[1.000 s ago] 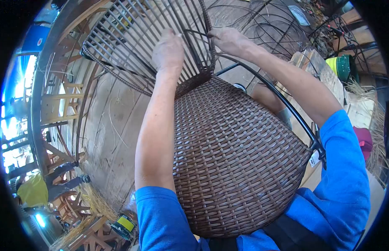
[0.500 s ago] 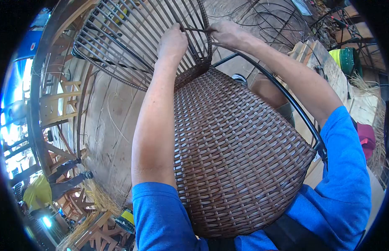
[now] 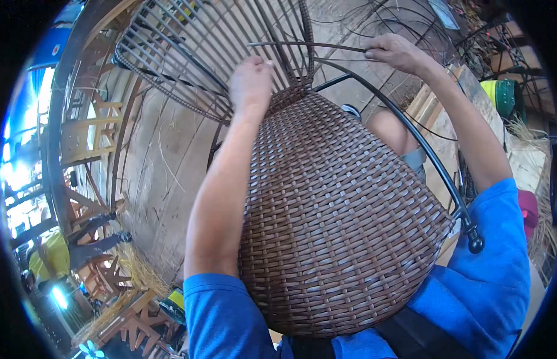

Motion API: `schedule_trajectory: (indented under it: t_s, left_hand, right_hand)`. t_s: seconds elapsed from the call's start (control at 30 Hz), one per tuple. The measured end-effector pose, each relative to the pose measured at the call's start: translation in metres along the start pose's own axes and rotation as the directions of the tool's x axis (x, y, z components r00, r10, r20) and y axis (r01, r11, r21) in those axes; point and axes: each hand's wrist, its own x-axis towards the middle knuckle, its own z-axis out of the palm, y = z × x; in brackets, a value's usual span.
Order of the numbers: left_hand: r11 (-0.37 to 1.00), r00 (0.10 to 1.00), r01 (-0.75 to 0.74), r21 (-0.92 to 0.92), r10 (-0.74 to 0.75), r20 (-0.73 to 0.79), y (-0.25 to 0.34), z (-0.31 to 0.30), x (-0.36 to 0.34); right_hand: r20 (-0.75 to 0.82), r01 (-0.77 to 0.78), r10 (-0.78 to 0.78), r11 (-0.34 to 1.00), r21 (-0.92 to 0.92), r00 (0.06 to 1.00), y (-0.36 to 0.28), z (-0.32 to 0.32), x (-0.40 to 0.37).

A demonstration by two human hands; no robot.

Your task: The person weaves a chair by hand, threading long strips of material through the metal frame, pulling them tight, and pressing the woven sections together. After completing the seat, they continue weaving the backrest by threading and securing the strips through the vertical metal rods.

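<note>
A brown woven chair point(image 3: 338, 221) lies with its broad panel toward me, and its unwoven section of parallel stakes point(image 3: 218, 42) spreads at the top. Pinched in my right hand point(image 3: 398, 52), out to the right, is a long brown weaving strand point(image 3: 332, 45). That strand runs left across the stakes, its free tip above my left hand point(image 3: 252, 87). The left hand is in front of the stakes with its fingers curled and slightly blurred; I cannot tell what is in them. A black metal armrest point(image 3: 404, 122) curves along the chair's right side.
Loose dark strands point(image 3: 404, 24) lie coiled on the floor point(image 3: 158, 161) at the upper right. A green and yellow container point(image 3: 507, 99) stands beside wooden boards point(image 3: 470, 107) on the right. Wooden frames and a person in a yellow top point(image 3: 51, 256) are at the left.
My right hand has moved right, drawing the strand out with it. My left hand has come away from the strand and dropped slightly below it. The chair has shifted a little.
</note>
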Motion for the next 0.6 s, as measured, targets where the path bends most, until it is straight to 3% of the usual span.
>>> schedule_trajectory:
  t_s: [0.07,0.17,0.27,0.33,0.43,0.5,0.53,0.6]
  left_hand:
    - [0.995,0.999,-0.046,0.092,0.048,-0.017,0.012,0.017,-0.006]
    - [0.984,0.963,0.13,0.125,-0.096,-0.25,0.034,0.038,-0.009]
    - [0.997,0.947,0.054,-0.05,-0.067,-0.313,0.007,0.051,0.008]
    - [0.989,0.957,0.074,-0.125,-0.106,-0.27,0.0,0.053,0.013]
    - [0.976,0.974,0.058,-0.209,-0.101,-0.201,-0.001,0.051,0.011]
    - [0.958,0.983,0.079,-0.276,-0.12,-0.138,0.003,0.04,0.005]
    - [0.978,0.977,0.039,-0.205,-0.08,-0.198,0.001,0.037,0.0]
    - [0.998,0.955,-0.031,-0.052,0.014,-0.296,-0.006,0.033,-0.007]
  right_hand:
    - [-0.092,-0.027,0.032,0.998,0.059,0.995,0.004,0.002,-0.004]
    - [-0.046,-0.041,0.042,0.999,0.029,0.998,-0.004,-0.011,-0.01]
    - [-0.155,0.036,-0.024,0.997,0.075,0.988,0.019,-0.006,-0.019]
    - [-0.153,0.058,-0.039,0.99,0.127,0.987,0.025,-0.009,-0.021]
    - [-0.109,0.016,-0.016,1.0,-0.008,0.994,0.03,-0.006,-0.011]
    - [-0.194,0.078,-0.076,0.997,0.005,0.978,0.031,0.005,0.006]
    - [-0.236,0.112,-0.107,0.994,0.009,0.966,0.03,0.01,0.014]
    - [-0.199,0.005,-0.013,0.999,-0.039,0.98,0.014,0.006,0.022]
